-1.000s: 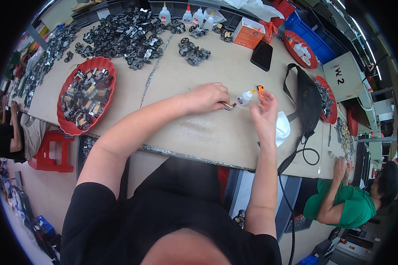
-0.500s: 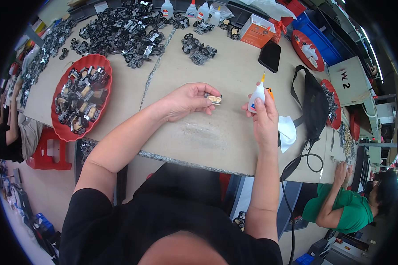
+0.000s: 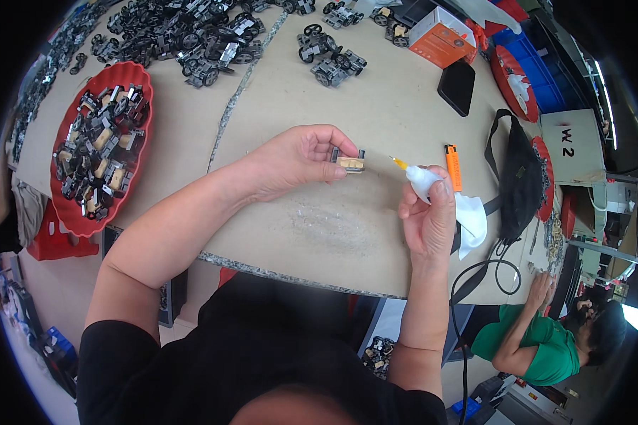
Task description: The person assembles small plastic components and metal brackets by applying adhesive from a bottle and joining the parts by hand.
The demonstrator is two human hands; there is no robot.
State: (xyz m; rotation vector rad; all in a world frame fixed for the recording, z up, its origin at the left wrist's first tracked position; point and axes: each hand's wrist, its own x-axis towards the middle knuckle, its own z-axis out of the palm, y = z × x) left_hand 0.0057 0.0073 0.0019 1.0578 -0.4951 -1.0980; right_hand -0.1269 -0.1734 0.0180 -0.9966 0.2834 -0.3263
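Note:
Between the thumb and fingers of my left hand [image 3: 313, 154] is a small part [image 3: 351, 163] with a dark frame and a tan, wood-coloured face turned up. My right hand [image 3: 429, 212] is closed round a white glue bottle [image 3: 422, 183]. The bottle is tilted, and its yellow nozzle points up and left toward the part, a short gap away from it. Just beyond the right hand lies an orange lighter [image 3: 453, 168]. A white cloth [image 3: 471, 225] lies beside my right wrist.
A red scalloped tray [image 3: 146, 117] of similar parts stands at left. Small wheeled assemblies [image 3: 191, 35] are heaped at the far left, with a few [image 3: 329, 57] apart. Far right are an orange box [image 3: 441, 39], a phone [image 3: 456, 88] and a black bag [image 3: 515, 177]. A co-worker in green [image 3: 539, 343] sits at right.
The glue bottle has tipped from upright to leaning left, its nozzle now toward the part. More of the orange lighter shows. The whole view has shifted slightly.

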